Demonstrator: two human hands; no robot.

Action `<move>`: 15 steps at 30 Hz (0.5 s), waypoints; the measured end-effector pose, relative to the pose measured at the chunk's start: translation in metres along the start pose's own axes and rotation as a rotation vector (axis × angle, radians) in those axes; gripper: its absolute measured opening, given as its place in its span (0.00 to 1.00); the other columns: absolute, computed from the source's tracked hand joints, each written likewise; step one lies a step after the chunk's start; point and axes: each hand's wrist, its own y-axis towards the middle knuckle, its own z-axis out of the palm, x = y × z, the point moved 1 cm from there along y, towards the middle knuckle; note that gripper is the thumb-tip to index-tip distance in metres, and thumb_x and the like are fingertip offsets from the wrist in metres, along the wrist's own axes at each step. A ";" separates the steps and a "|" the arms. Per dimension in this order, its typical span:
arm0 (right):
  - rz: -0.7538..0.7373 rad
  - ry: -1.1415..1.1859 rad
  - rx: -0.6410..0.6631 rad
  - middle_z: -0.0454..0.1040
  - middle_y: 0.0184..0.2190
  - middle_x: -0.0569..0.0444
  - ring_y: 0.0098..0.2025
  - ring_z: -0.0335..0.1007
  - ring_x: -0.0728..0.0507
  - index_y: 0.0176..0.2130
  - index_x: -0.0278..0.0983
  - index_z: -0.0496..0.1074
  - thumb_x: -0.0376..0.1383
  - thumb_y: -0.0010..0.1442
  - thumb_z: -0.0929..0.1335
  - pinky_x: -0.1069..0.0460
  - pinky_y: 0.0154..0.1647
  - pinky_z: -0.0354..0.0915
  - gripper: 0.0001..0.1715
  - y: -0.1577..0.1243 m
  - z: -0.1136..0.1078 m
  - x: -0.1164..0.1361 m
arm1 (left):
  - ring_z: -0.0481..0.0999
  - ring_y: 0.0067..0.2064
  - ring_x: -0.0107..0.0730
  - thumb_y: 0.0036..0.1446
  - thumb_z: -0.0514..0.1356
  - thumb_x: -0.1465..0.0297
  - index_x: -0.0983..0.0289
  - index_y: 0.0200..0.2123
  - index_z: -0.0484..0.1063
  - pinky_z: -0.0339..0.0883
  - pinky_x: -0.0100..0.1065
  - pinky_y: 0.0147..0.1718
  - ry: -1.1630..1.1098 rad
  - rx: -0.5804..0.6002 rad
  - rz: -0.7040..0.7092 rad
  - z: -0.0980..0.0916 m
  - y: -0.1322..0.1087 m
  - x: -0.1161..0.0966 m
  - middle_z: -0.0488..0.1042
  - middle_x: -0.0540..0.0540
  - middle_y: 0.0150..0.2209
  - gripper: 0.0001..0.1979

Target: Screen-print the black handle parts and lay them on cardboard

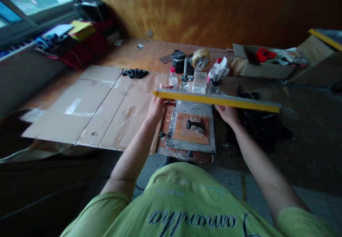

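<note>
Currently the frame [216, 98] hangs over the far end of the plate [183, 145], the left hand [157, 105] clamped on it left of the plate, the right hand [228, 115] gripping it right, fingers partly hidden. Even support from both should prevent tipping.

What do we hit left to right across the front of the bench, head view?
Flattened cardboard → left hand → metal plate → right hand → dark bundle. Left out: yellow-edged frame, which overlaps several of these.
</note>
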 end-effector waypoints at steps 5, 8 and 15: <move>-0.170 -0.286 0.295 0.74 0.42 0.42 0.48 0.68 0.38 0.37 0.35 0.72 0.48 0.62 0.67 0.48 0.47 0.61 0.18 -0.051 0.073 0.036 | 0.78 0.33 0.29 0.60 0.48 0.44 0.61 0.45 0.70 0.72 0.30 0.31 -0.029 -0.078 0.045 0.019 0.015 -0.012 0.77 0.56 0.34 0.28; -0.059 -0.306 0.326 0.75 0.39 0.42 0.46 0.70 0.39 0.42 0.33 0.70 0.43 0.68 0.62 0.49 0.44 0.60 0.16 -0.062 0.079 0.061 | 0.77 0.30 0.29 0.58 0.49 0.42 0.61 0.47 0.67 0.70 0.29 0.28 0.012 -0.111 -0.109 0.025 -0.022 0.024 0.77 0.56 0.33 0.30; -0.382 0.001 0.168 0.74 0.38 0.47 0.46 0.66 0.41 0.38 0.37 0.69 0.38 0.68 0.61 0.48 0.48 0.61 0.10 -0.098 0.082 0.109 | 0.79 0.35 0.38 0.50 0.56 0.40 0.63 0.41 0.68 0.73 0.36 0.31 -0.001 0.192 -0.723 0.038 -0.111 0.114 0.78 0.58 0.35 0.31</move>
